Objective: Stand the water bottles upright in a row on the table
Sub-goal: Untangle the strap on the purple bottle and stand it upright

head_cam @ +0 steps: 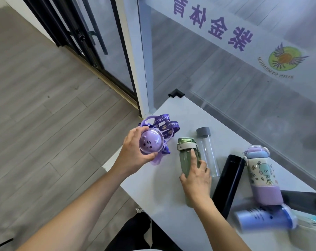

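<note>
On table | left hand [135,156] grips domed purple bottle [150,144] | right hand [197,176] clasps green bottle [187,160]

Purple cat-lid bottle [150,143] at the table's [164,205] left edge. Green [187,160], clear [207,153], black [229,183], cartoon-printed [262,174] and blue [264,218] bottles lie flat rightward.

Grey wood-plank floor [45,98]. Black-framed glass door [92,38] w/ long black handle. Glass partition [217,73], purple lettering + round winged logo [284,57]. Black corner guard [176,93] on tabletop corner.
</note>
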A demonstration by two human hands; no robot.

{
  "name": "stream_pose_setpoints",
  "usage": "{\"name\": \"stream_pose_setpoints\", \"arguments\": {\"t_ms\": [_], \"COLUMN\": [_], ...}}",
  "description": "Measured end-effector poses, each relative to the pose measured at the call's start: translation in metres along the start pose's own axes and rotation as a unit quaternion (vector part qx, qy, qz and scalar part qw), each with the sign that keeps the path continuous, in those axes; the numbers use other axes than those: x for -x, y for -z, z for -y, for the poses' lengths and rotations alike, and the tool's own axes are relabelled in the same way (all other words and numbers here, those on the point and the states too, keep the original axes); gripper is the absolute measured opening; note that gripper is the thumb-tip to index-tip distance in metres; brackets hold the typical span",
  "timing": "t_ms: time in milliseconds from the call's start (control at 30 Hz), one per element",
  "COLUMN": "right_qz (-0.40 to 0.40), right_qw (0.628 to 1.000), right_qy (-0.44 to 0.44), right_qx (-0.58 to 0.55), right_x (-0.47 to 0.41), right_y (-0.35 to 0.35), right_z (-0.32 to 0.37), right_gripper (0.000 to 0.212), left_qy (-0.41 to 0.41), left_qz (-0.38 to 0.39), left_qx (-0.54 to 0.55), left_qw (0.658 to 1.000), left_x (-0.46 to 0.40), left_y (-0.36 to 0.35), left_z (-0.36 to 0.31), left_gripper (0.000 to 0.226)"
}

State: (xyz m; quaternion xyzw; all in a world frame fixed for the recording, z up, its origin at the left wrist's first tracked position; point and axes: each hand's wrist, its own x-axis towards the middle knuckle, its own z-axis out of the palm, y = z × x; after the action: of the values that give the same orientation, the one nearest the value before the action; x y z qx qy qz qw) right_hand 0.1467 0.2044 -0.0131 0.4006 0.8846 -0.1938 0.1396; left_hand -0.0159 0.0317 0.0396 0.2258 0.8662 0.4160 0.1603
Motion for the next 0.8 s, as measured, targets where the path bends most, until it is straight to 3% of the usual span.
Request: {"name": "stream_pose_setpoints", "arguments": {"t_ms": [133,200,267,433,800], "right_qz": [-0.008,-0.057,-0.103,-0.076,-0.078], "right_qw": [1.0,0.996,0.981,0.94,0.944], "right_qy": [-0.003,0.037,0.105,0.155,0.144], "right_qx": [-0.015,-0.05,-0.13,-0.296,-0.286], "right_x": [-0.004,-0.011,-0.024,-0.06,-0.132], "right_y": [0.006,0.017,0.032,0.064,0.094], "right_z": [-0.001,0.006,0.017,0.056,0.047], "right_gripper": [0.094,0.087,0.08,0.089,0.067], "left_qy": [-0.017,-0.025,-0.034,-0.056,-0.078], "left_qz": [0.016,0.02,0.027,0.043,0.07], "left_qx": [-0.003,-0.006,-0.007,-0.001,0.017], "left_qw": [1.0,0.999,0.999,0.998,0.994], "left_x": [-0.027,-0.039,-0.053,-0.084,-0.152], "left_y": [-0.006,-0.01,-0.014,-0.026,-0.053], "left_z": [-0.004,-0.008,-0.012,-0.022,-0.051], "left_gripper": [0.085,0.084,0.084,0.086,0.089]}}
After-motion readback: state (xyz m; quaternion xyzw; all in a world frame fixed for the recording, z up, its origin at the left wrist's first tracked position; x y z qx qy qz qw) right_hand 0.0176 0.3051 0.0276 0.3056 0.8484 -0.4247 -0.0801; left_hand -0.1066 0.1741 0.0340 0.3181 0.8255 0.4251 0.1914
